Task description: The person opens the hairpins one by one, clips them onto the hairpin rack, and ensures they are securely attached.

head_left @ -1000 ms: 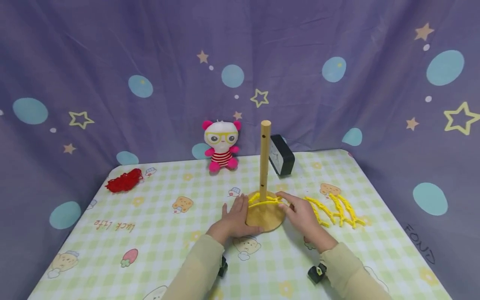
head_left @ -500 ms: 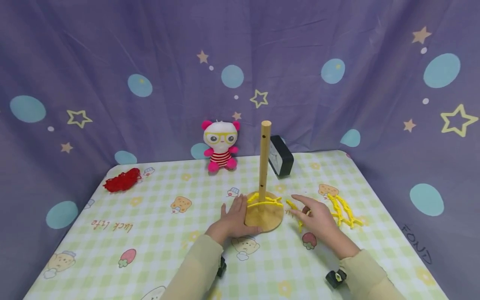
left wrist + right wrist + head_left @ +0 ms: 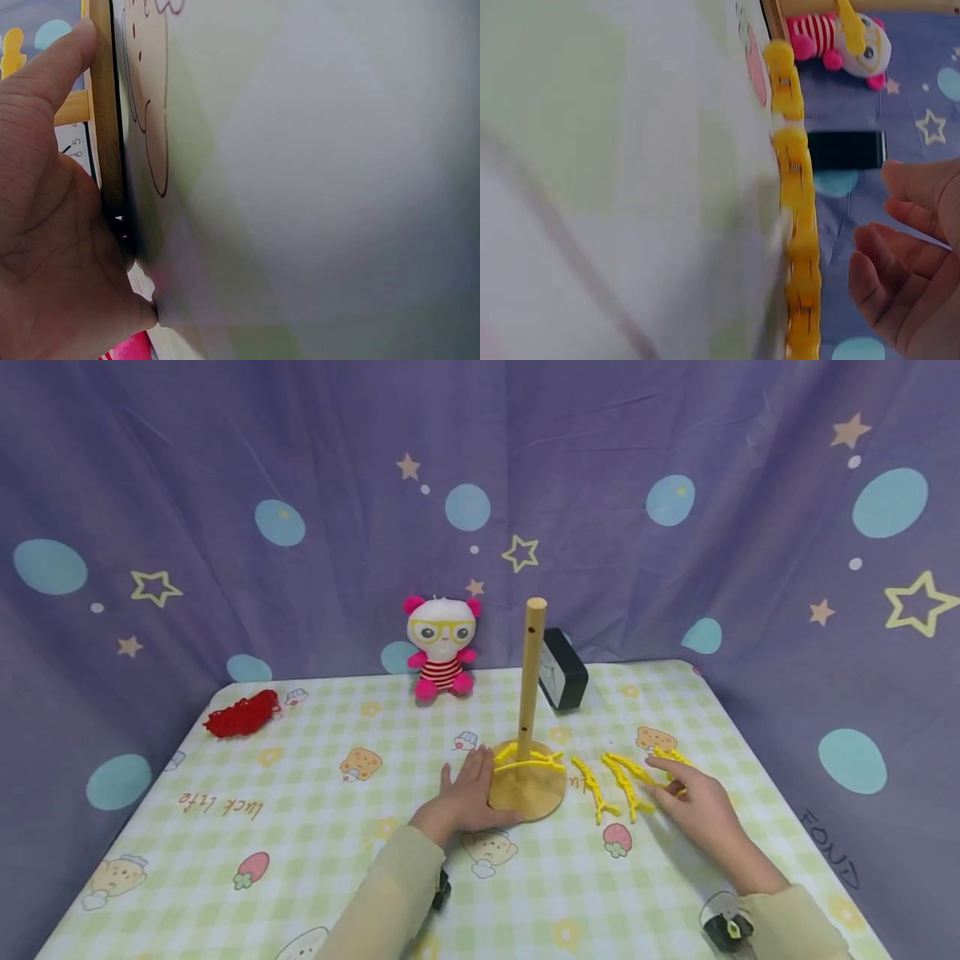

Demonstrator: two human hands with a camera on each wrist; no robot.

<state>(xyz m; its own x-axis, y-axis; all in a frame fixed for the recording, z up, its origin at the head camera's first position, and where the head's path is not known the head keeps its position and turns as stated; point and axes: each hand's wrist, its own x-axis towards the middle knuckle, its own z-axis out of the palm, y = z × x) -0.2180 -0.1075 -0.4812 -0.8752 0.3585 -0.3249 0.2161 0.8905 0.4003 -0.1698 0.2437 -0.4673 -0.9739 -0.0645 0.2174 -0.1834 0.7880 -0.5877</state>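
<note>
In the head view, my left hand (image 3: 467, 793) rests on the left side of the round wooden base (image 3: 528, 797), fingers straight and thumb along its near edge. A wooden pole (image 3: 528, 681) with small dark holes rises from the base. Thin yellow branch-like pieces (image 3: 536, 764) lie across the base around the pole's foot. My right hand (image 3: 693, 800) hovers with loosely bent fingers at more yellow branching pieces (image 3: 628, 785) on the cloth, partly hiding the rightmost one. In the right wrist view, thumb and fingers (image 3: 870, 285) are apart, with nothing between them.
A pink and white panda plush (image 3: 442, 647) sits at the back. Behind the pole stands a black clock (image 3: 567, 670). A red tangled bundle (image 3: 243, 714) lies at the back left. The checked cloth (image 3: 315, 860) covers the table, with a purple curtain (image 3: 337, 443) behind.
My right hand has let go of the yellow piece at the base and moved right to those on the cloth, uncovering two of them. My left hand has stayed on the base.
</note>
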